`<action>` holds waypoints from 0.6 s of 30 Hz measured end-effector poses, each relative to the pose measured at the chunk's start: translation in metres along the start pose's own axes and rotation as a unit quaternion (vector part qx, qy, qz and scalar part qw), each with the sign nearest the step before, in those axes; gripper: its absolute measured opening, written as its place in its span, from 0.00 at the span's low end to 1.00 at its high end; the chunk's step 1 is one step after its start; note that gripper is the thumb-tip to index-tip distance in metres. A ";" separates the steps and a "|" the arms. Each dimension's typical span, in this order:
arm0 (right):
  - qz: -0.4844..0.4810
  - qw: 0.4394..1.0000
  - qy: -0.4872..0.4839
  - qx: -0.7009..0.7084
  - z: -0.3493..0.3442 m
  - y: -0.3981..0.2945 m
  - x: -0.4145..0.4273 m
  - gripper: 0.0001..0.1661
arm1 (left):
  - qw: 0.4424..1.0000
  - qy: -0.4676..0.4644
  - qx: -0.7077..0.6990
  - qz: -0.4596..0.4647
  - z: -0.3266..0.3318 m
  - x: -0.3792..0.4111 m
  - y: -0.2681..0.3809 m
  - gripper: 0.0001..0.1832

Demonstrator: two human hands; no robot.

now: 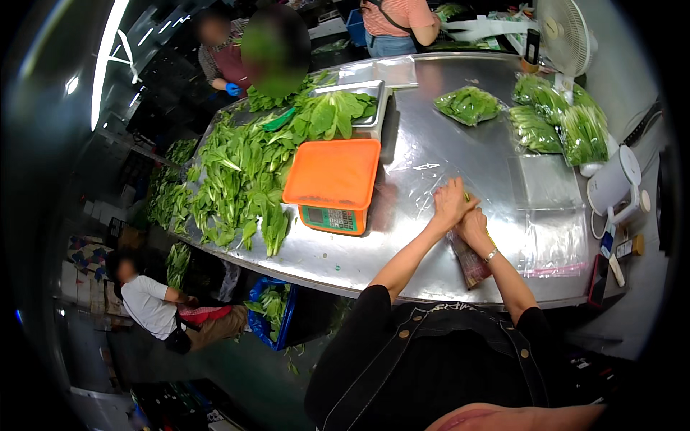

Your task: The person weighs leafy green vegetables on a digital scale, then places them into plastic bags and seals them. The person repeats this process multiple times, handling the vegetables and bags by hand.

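Note:
My left hand and my right hand meet low over the steel table, left fingers overlapping the right. Beneath my right hand and wrist lies a reddish-purple bundle, its near end toward my body; what it is made of is unclear. A thin yellow-green edge shows beside my hands. Clear plastic film spreads over the tabletop just beyond my left hand. My fingertips are hidden, so their grip does not show. Flat clear plastic bags lie to the right of my right hand.
An orange digital scale stands left, before a second scale bearing leafy greens. Loose greens heap along the steel table's left side. Bagged greens, a white kettle and a fan line the right. Other people work nearby.

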State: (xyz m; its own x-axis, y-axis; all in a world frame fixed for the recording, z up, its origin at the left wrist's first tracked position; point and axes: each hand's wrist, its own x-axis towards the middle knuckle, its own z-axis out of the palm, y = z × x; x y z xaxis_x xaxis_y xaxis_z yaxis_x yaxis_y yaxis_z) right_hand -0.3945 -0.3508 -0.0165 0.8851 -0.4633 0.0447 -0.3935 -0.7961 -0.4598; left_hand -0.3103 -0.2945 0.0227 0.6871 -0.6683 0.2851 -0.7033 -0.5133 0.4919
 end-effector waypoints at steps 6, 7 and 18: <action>0.021 1.000 -0.022 -0.001 -0.001 -0.001 0.005 0.33 | 0.997 -0.025 0.035 0.065 0.018 -0.001 -0.011 0.12; 0.016 1.000 -0.024 0.010 -0.001 0.001 0.004 0.33 | 0.996 -0.030 0.028 0.078 0.018 -0.001 -0.010 0.11; -0.034 0.998 -0.040 -0.024 0.022 0.035 0.010 0.39 | 0.963 -0.062 0.060 0.256 0.066 -0.010 0.026 0.10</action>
State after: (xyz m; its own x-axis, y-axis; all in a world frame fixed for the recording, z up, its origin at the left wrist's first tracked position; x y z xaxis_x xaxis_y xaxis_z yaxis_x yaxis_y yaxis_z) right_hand -0.3937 -0.3748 -0.0514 0.9264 -0.3765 0.0015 -0.3421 -0.8434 -0.4143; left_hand -0.3471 -0.3368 -0.0212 0.2229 -0.9057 0.3606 -0.9652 -0.1530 0.2123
